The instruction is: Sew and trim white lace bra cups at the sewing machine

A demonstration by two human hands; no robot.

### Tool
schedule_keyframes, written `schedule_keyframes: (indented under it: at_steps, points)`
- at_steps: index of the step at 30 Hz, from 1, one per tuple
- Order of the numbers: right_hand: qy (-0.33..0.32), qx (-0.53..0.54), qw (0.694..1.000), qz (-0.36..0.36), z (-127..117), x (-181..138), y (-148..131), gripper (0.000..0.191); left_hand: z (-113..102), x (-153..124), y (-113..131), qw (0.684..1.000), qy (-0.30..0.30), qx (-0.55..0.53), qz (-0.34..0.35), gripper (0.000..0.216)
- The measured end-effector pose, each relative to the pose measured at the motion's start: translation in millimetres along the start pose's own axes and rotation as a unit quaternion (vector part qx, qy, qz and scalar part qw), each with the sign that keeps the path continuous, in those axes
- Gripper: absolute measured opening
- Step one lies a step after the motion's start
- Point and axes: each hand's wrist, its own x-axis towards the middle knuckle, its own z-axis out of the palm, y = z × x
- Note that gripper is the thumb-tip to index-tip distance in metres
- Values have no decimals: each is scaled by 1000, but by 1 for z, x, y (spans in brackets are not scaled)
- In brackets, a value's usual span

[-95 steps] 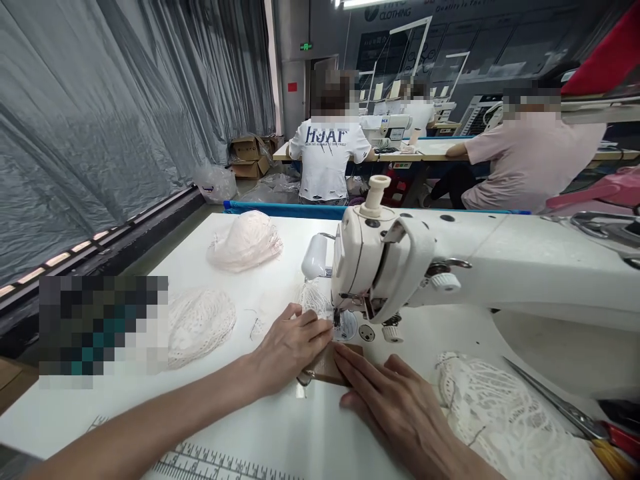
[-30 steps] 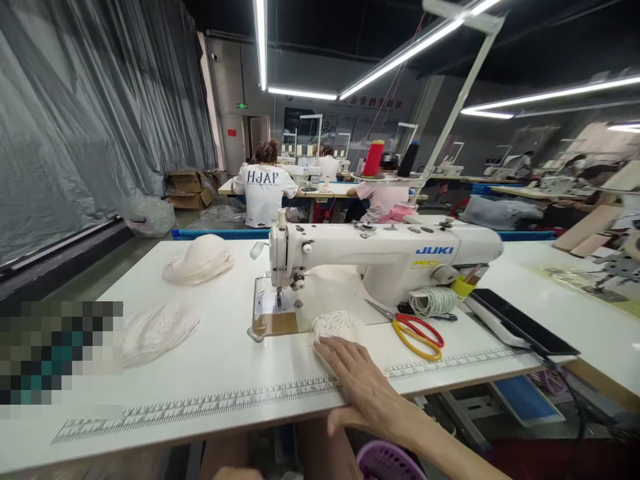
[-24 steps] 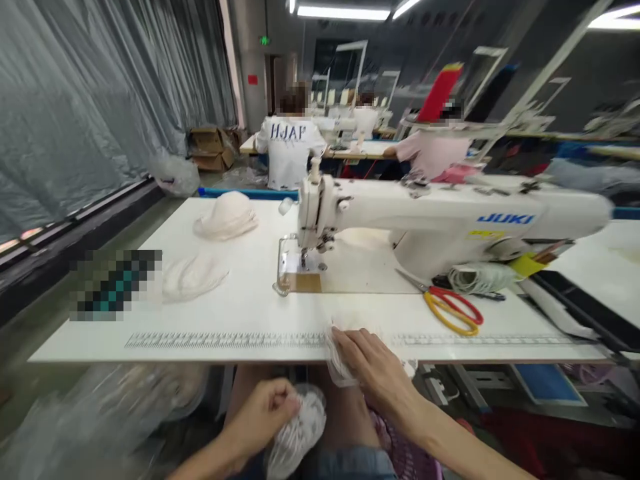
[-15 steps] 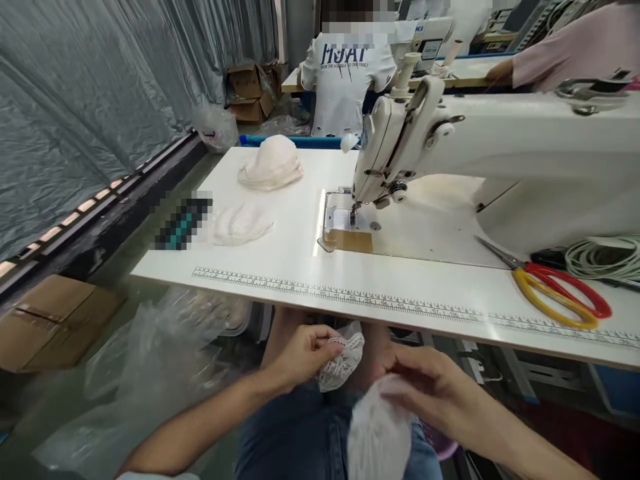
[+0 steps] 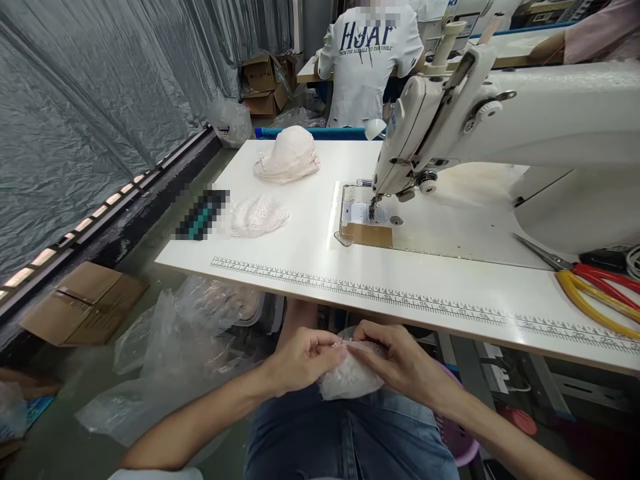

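Observation:
Below the front edge of the white sewing table (image 5: 430, 287), over my lap, both hands meet on a small white lace piece (image 5: 347, 380). My left hand (image 5: 300, 360) pinches its upper left edge with closed fingers. My right hand (image 5: 400, 360) grips its upper right edge, fingers curled. The lace bulges downward between them. A white sewing machine (image 5: 500, 127) stands on the table above my hands, its needle over a brown patch (image 5: 367, 235) on the plate.
Two piles of white lace pieces (image 5: 289, 157) (image 5: 255, 215) lie on the table's left part. Red and yellow scissors (image 5: 595, 283) lie at the right. Clear plastic bags (image 5: 185, 340) and a cardboard box (image 5: 83, 303) sit on the floor to the left. Other people sit at tables behind.
My hands left the machine's needle area and dropped below the table edge. Each held a separate lace piece half a second ago; now both hands are together on the lace over my lap.

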Motion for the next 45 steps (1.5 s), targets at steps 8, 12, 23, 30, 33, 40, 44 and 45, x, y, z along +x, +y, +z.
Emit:
schedule_keyframes:
  at_steps: [8,12,23,30,33,40,44,45]
  points:
    - [-18,-28,999,-4,5,4,2,35,1,-3,-9,999,16,33,-6,36]
    - [16,-114,992,-44,8,-1,11,34,-3,-3,-15,999,14,33,-27,30]
    - [-69,-84,992,-65,19,14,18,23,-19,-13,-18,974,53,221,23,29]
    - [149,-218,953,-146,52,-5,4,35,-5,-4,-23,991,124,-19,-50,37]
    - [192,-251,939,-134,64,-10,1,33,9,4,-17,979,147,-137,-29,41]
    - [77,-121,981,-133,42,-6,17,29,1,-11,-14,995,74,-62,-10,27]
    - [-60,159,986,-4,26,-3,21,33,-13,-20,-21,976,162,140,48,21]
    - [-83,212,973,20,24,-3,21,35,-15,-19,-23,963,189,179,71,25]
